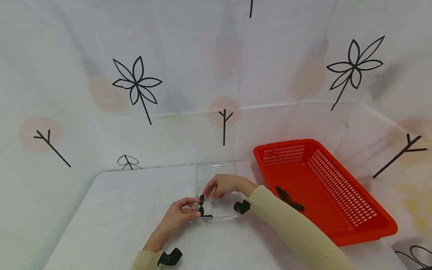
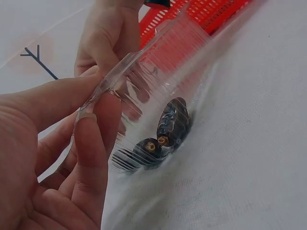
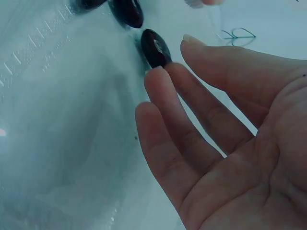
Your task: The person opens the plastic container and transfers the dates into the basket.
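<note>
A clear plastic box (image 1: 224, 209) lies on the white-covered table, its lid folded back. Along its left side are three dark, glossy oblong pieces (image 2: 172, 122), like small fruits with tan stem ends. My left hand (image 1: 179, 213) pinches the box's left wall between thumb and fingers. Over the box, my right hand (image 1: 224, 185) reaches in from the right with its fingers loosely extended. In the right wrist view, its fingertips (image 3: 157, 79) are right at the end of the farthest-left dark piece (image 3: 156, 48), and the thumb stands apart.
To the right stands a red perforated plastic basket (image 1: 341, 183). More dark oblong pieces (image 1: 285, 195) lie in it, partly behind my right sleeve (image 1: 290, 225). A patterned white cloth (image 1: 189, 93) hangs behind the table.
</note>
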Tool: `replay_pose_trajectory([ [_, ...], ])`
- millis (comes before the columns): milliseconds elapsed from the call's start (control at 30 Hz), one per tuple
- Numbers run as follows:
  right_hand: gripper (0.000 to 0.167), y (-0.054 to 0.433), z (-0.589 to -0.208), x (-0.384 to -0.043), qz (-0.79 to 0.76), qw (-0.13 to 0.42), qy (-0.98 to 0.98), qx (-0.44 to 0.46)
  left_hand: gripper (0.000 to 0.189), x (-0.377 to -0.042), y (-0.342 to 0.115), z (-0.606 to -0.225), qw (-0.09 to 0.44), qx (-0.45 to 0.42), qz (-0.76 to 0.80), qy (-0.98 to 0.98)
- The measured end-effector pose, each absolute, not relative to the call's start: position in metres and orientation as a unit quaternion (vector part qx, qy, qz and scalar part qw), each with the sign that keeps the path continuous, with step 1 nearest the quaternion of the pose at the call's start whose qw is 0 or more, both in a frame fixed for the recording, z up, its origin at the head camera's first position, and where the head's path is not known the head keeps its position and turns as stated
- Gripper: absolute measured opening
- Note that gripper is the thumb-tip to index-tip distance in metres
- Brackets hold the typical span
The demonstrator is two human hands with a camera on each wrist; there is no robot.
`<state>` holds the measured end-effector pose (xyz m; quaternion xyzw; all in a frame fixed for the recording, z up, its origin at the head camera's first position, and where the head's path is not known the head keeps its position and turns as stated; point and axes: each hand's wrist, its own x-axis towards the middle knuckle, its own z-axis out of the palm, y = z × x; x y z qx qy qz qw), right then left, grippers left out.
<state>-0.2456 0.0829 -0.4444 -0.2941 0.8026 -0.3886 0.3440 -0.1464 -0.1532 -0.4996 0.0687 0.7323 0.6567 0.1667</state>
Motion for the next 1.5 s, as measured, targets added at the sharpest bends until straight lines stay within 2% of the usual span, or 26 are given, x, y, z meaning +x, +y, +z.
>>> replay_pose_trajectory([
  [267, 0.036, 0.072, -0.453, -0.243, -0.374, 0.321, 0.814, -0.308, 0.050, -0.147, -0.154, -0.500, 0.168, 0.074, 0.661, 0.728],
  [633, 0.036, 0.059, -0.460, -0.234, -0.329, 0.316, 0.828, -0.326, 0.048, -0.148, -0.153, -0.504, 0.157, 0.082, 0.665, 0.725],
  [800, 0.027, 0.054, -0.461, -0.231, -0.298, 0.329, 0.832, -0.333, 0.047, -0.148, -0.153, -0.505, 0.160, 0.077, 0.661, 0.729],
  [1167, 0.022, 0.050, -0.460, -0.229, -0.283, 0.338, 0.839, -0.319, 0.047, -0.149, -0.154, -0.506, 0.155, 0.075, 0.660, 0.731],
  [1500, 0.026, 0.052, -0.459, -0.232, -0.271, 0.362, 0.828, -0.332, 0.049, -0.147, -0.153, -0.503, 0.155, 0.084, 0.665, 0.726],
])
